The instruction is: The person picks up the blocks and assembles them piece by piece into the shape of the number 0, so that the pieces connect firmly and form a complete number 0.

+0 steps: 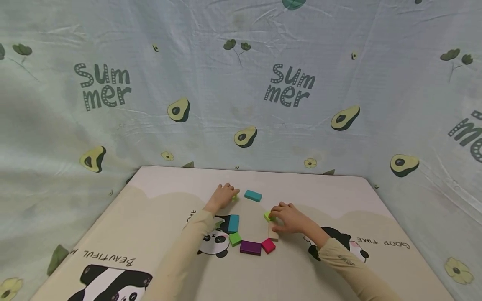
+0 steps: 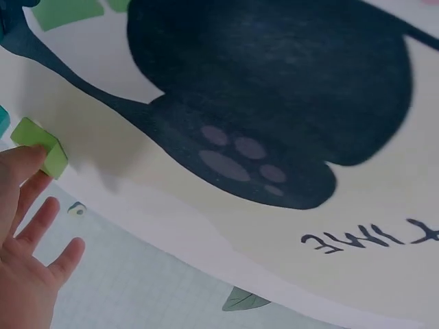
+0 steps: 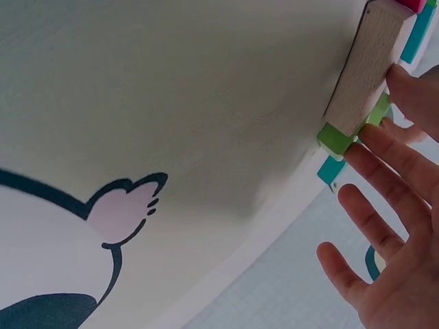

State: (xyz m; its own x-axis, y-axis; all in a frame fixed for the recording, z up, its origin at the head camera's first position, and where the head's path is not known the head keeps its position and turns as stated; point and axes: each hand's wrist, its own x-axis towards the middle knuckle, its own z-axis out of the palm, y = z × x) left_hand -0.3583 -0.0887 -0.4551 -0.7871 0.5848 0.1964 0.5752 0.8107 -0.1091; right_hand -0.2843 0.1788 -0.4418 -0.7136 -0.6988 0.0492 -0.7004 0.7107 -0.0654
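At the far side of the table, my left hand (image 1: 222, 197) pinches a light green block (image 2: 34, 137) between thumb and finger. Just right of it lies a teal block (image 1: 253, 195). My right hand (image 1: 291, 219) reaches in from the right, fingers mostly straight. Its fingertips touch another light green block (image 3: 334, 139), while the thumb lies against the side of a plain wooden block (image 3: 370, 62). These two blocks sit end to end. A pink block (image 1: 268, 246) adjoins the wooden one's near end.
A purple block (image 1: 250, 248), a green block (image 1: 235, 239) and a blue block (image 1: 233, 223) continue the curved row to the left. The table (image 1: 293, 276) carries printed pandas and lettering. Behind its far edge hangs a printed curtain (image 1: 211, 83).
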